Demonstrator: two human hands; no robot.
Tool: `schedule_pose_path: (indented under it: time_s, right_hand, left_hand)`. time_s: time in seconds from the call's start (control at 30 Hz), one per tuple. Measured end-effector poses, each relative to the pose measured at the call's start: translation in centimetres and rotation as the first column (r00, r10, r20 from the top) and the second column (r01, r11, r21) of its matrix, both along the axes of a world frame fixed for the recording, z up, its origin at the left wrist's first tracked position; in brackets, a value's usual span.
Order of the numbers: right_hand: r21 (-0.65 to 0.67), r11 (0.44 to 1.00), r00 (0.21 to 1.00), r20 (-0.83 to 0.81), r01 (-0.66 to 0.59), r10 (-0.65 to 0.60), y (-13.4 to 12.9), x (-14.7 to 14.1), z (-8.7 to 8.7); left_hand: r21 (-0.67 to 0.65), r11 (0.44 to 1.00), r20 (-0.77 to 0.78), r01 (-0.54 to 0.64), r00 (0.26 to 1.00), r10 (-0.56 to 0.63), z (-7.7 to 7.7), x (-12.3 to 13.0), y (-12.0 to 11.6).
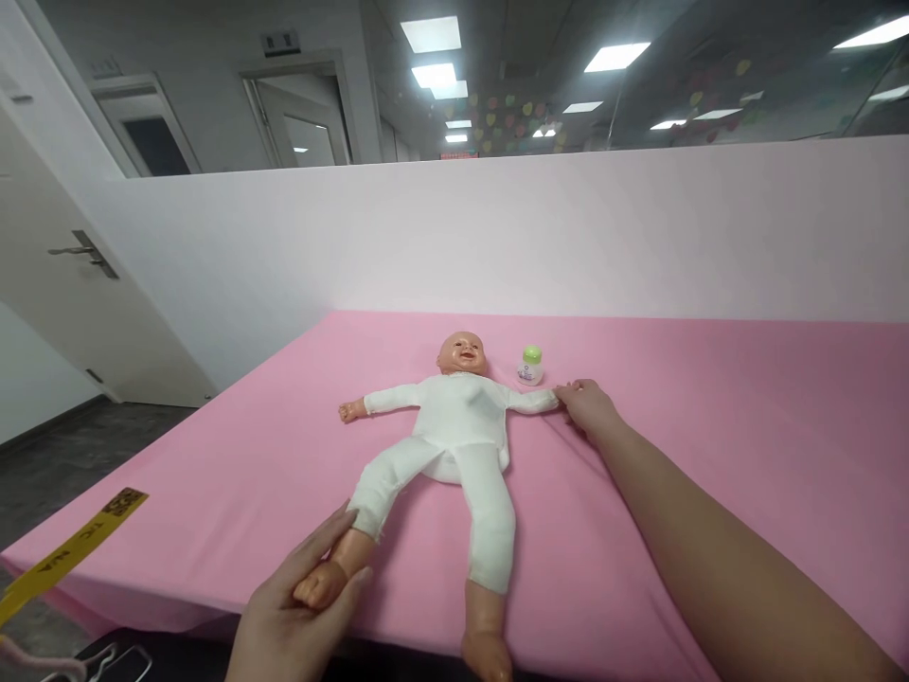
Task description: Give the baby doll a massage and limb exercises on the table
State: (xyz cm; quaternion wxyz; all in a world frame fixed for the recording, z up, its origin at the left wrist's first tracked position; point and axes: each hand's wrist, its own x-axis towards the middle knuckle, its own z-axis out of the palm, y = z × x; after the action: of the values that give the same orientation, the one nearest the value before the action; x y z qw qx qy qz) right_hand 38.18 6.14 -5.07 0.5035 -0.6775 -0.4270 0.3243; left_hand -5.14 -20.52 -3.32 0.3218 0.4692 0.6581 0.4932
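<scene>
A baby doll [463, 412] with a white cloth body lies on its back, its head toward the far side and its legs toward me. My left hand [294, 601] is around the doll's lower leg on the left of the view, the bare foot resting between thumb and fingers. Out to the right, my right hand [588, 409] pinches the end of the doll's outstretched arm, hiding most of the small hand there. The doll's other arm and leg lie free. Just beyond my right hand stands a small clear jar [529, 367] with a green lid.
A pink cloth [710, 455] covers the table, which meets a white half wall [568, 237] with glass above. At the lower left are a yellow tag [71, 554] and wire hooks [117, 663]. A door [92, 275] is at far left.
</scene>
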Motion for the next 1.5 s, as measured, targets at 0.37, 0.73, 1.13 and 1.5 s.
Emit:
schedule_pose_path:
  time_s: [0.37, 0.73, 1.13, 1.5]
  right_hand:
    - [0.330, 0.936, 0.954, 0.301, -0.118, 0.014, -2.7, -5.7, 1.8]
    - [0.368, 0.575, 0.541, 0.826, -0.731, 0.160, -5.8, -12.4, 2.4]
    - [0.339, 0.614, 0.575, 0.783, -0.713, 0.236, -5.7, -12.3, 2.5]
    - [0.298, 0.935, 0.955, 0.276, -0.195, 0.111, -2.9, -6.8, 2.3]
  left_hand:
    - [0.142, 0.990, -0.120, -0.019, 0.992, 0.037, 3.7, 2.0, 4.1]
    - [0.201, 0.955, -0.157, 0.220, 0.969, -0.191, 6.0, 4.5, 12.5]
    - [0.190, 0.946, -0.109, 0.263, 0.963, -0.245, 5.6, 5.1, 14.2]
    - [0.204, 0.977, -0.188, 0.068, 0.982, -0.029, 2.6, 1.5, 4.5]
